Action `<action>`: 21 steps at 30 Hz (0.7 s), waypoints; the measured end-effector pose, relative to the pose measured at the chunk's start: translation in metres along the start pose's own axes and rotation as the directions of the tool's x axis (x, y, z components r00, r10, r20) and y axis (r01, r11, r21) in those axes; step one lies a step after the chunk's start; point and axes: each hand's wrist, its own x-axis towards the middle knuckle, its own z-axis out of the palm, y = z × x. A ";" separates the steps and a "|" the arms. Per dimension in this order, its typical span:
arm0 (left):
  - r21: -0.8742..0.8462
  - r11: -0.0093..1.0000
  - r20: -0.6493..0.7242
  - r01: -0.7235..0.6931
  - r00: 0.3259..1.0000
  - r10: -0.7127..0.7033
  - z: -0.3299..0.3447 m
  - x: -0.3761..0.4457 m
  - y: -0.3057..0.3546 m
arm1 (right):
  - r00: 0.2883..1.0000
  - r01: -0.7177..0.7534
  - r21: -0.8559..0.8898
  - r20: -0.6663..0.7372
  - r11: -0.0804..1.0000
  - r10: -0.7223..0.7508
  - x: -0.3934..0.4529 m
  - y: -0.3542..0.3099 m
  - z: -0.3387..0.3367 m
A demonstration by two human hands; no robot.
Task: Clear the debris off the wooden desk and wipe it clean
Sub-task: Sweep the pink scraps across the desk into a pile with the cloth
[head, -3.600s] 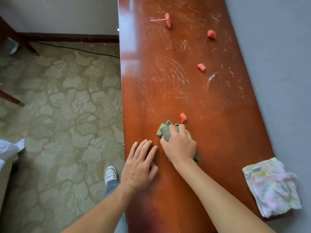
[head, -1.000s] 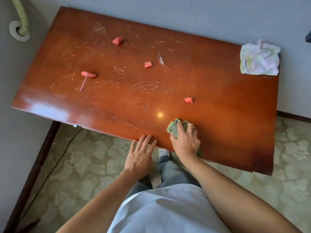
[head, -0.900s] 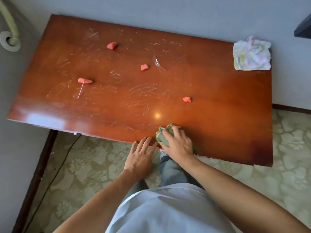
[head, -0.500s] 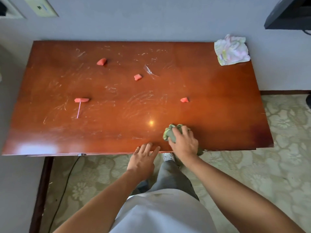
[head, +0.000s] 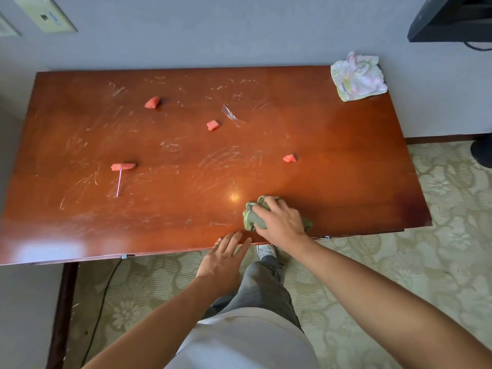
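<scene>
head view: my right hand (head: 279, 221) has its grip curled on the green rag (head: 251, 218) near the bench (head: 346, 169) front edge; left hand (head: 223, 258) flat, fingers apart; four pink scraps (head: 152, 102), a plastic sliver (head: 231, 115) and smears remain, so i judge it barely begun.

scratched wooden desk (head: 346, 161), pink debris (head: 152, 102), green cloth (head: 254, 218)

text: none legible | wall plate (head: 48, 18) — markings too blurred
</scene>
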 end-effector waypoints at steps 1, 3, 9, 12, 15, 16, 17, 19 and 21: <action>0.008 1.000 -0.014 -0.013 1.000 0.013 0.002 -0.002 -0.002 | 0.998 0.059 -0.014 0.030 0.998 -0.058 0.000 0.004 -0.001; 0.034 0.999 -0.047 -0.021 0.999 0.023 0.013 -0.007 -0.009 | 0.999 -0.043 -0.020 0.032 0.999 0.043 0.005 0.015 -0.004; -0.009 0.999 -0.109 0.051 0.993 -0.051 0.036 -0.021 -0.037 | 0.923 -0.375 0.081 -0.064 0.923 0.380 0.014 -0.021 0.000; -0.018 0.999 -0.071 0.034 0.997 -0.035 0.030 -0.021 -0.040 | 1.000 -0.019 0.026 -0.014 0.999 0.020 0.005 -0.042 0.012; -0.026 1.000 -0.086 0.016 0.996 -0.018 0.031 -0.022 -0.045 | 1.000 -0.012 -0.009 0.024 1.000 0.013 0.010 -0.027 0.005; -0.034 0.999 -0.092 0.014 0.996 -0.017 0.034 -0.022 -0.048 | 0.991 -0.131 -0.012 0.013 0.991 0.131 0.012 -0.022 0.002; -0.038 0.999 -0.105 0.020 0.994 -0.024 0.037 -0.023 -0.051 | 0.960 -0.279 0.004 -0.008 0.960 0.279 0.013 -0.020 -0.001; -0.060 0.997 -0.144 0.053 0.988 -0.061 0.042 -0.026 -0.057 | 0.864 -0.502 0.038 -0.032 0.864 0.503 0.017 -0.029 -0.003; -0.092 0.992 -0.154 0.088 0.983 -0.102 0.046 -0.031 -0.061 | 0.846 -0.532 0.032 -0.025 0.846 0.533 0.018 -0.057 -0.001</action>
